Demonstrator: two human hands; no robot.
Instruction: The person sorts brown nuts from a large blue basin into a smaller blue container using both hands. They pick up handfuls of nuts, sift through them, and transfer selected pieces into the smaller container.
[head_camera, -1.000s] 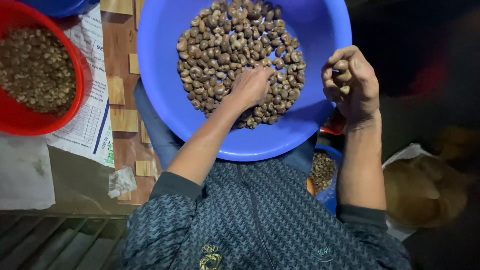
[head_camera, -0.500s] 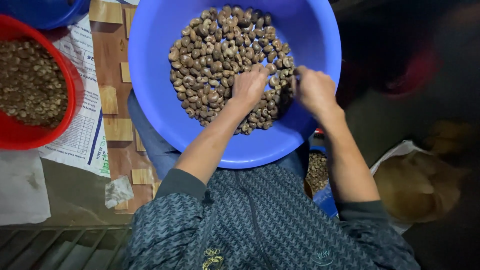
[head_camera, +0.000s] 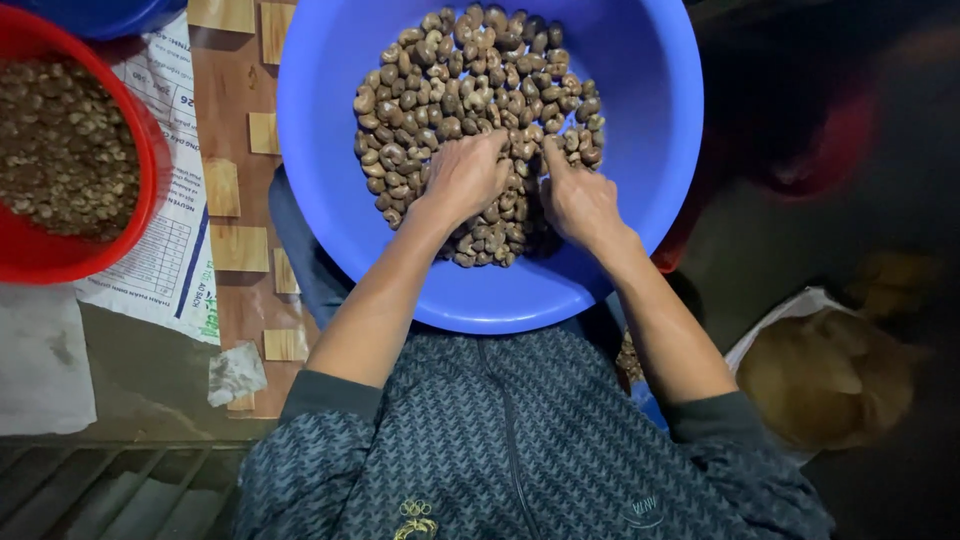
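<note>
A large blue basin (head_camera: 640, 90) rests on my lap and holds a heap of brown, kidney-shaped nuts (head_camera: 450, 80). Both my hands lie side by side on the near part of the heap. My left hand (head_camera: 465, 180) is palm down with its fingers curled into the nuts, the tips hidden. My right hand (head_camera: 580, 200) rests just to its right, index finger stretched forward onto the nuts, the other fingers bent under. What either hand holds is hidden.
A red basin (head_camera: 140, 150) with small brown bits stands at the left, on printed paper (head_camera: 170, 260) over a wooden patterned surface. A blue rim (head_camera: 110, 15) shows at top left. An open sack (head_camera: 830, 370) lies at the right, and a metal grate (head_camera: 100, 490) at bottom left.
My right hand, raised beside the basin's rim a second ago, has come down into the basin next to my left hand. The view has shifted slightly.
</note>
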